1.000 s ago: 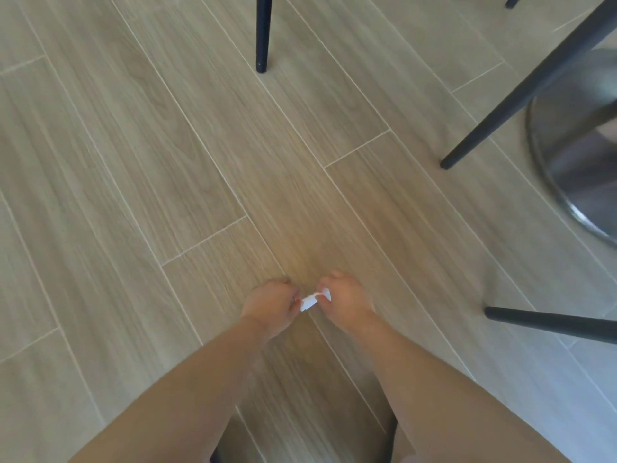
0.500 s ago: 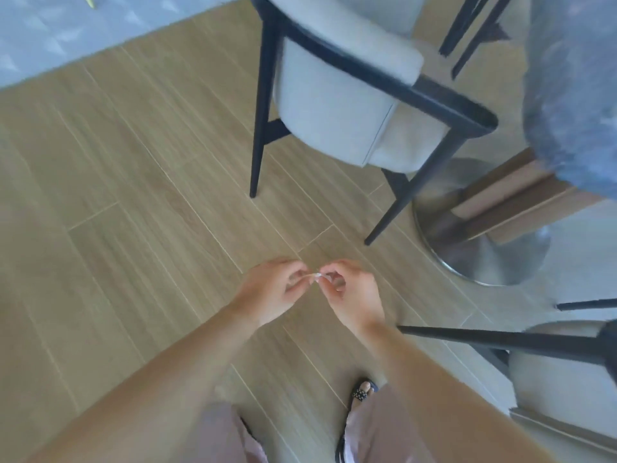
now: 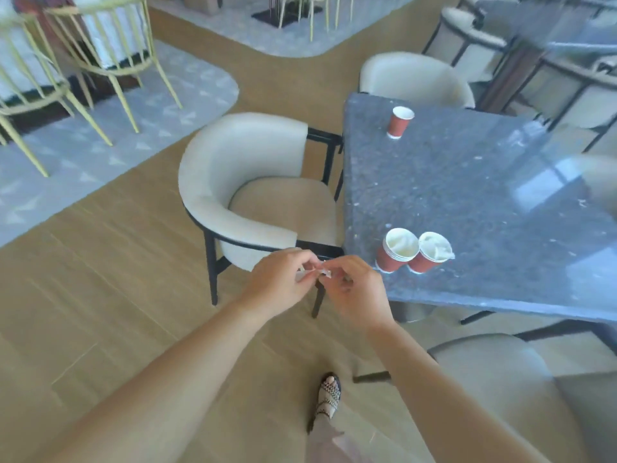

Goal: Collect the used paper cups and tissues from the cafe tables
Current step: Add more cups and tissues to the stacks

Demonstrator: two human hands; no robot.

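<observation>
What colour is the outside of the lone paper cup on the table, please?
Reddish-brown outside, white inside; the lone paper cup shows best in the head view.

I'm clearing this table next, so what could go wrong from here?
The tissue scrap, pinched between the left hand and right hand, is small and could slip to the floor. The stacked cups and the cup beside them stand near the table edge; a hasty reach might knock them off.

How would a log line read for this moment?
left hand: pinches white scrap | right hand: pinches same scrap | stacked red cups and neighbour cup: on grey table | far red cup: upright | cups: not yet collected
</observation>
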